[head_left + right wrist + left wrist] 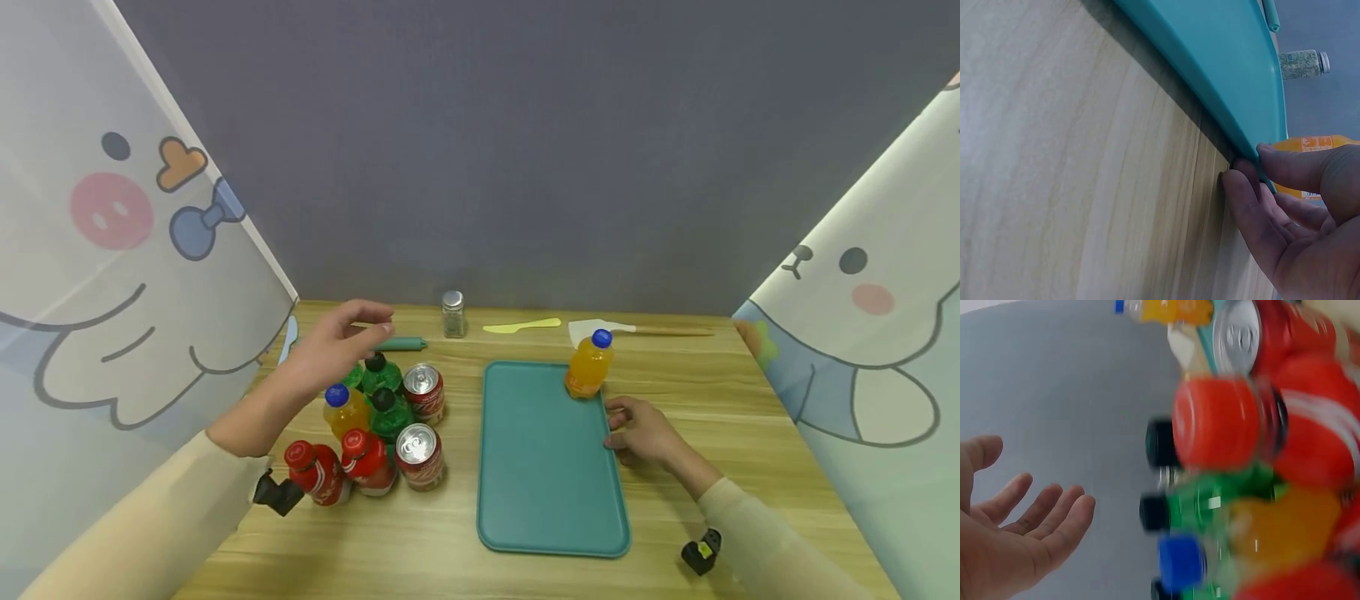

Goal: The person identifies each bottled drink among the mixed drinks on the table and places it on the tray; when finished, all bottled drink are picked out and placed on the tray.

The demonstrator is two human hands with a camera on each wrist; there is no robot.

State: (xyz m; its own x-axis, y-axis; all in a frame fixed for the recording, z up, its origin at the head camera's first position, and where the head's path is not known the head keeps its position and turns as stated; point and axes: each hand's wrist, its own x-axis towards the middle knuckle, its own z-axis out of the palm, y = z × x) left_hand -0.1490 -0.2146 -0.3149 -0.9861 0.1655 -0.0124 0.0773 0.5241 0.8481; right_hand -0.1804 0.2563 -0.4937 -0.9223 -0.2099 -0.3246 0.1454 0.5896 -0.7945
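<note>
**One orange bottle on tray, right hand on rim, left hand free over the drinks**

Clock read from the head view, 12 toward the back wall. Teal tray (551, 475) lies on the counter (525, 579). Orange bottle (588, 371) stands on it at the tray's 1 o'clock, close to the rim. Right hand (641, 429) is at the tray's 2 o'clock, narrow: thumb on top of the rim, fingers tucked under, pinching the edge. Can't tell if that edge is lifted.

Left hand (333, 346) hangs at about 11 o'clock of the drinks cluster, fingers loose and wide, holding nothing; left wrist view shows it apart from the caps. Cluster sits at the tray's 9 o'clock: red bottles (367, 462) at its 7 to 8, cans (420, 458) at 2 and 4, green bottles (390, 417) and a second orange bottle (347, 414) between.

Step in hand, my read: loading drinks onto the tray, one on, the rest waiting, right hand steadying. Next move likely calls for the left hand to come down on one cap and lift clear of its neighbours, right hand keeping the rim level; a tilt could topple the bottle there.
</note>
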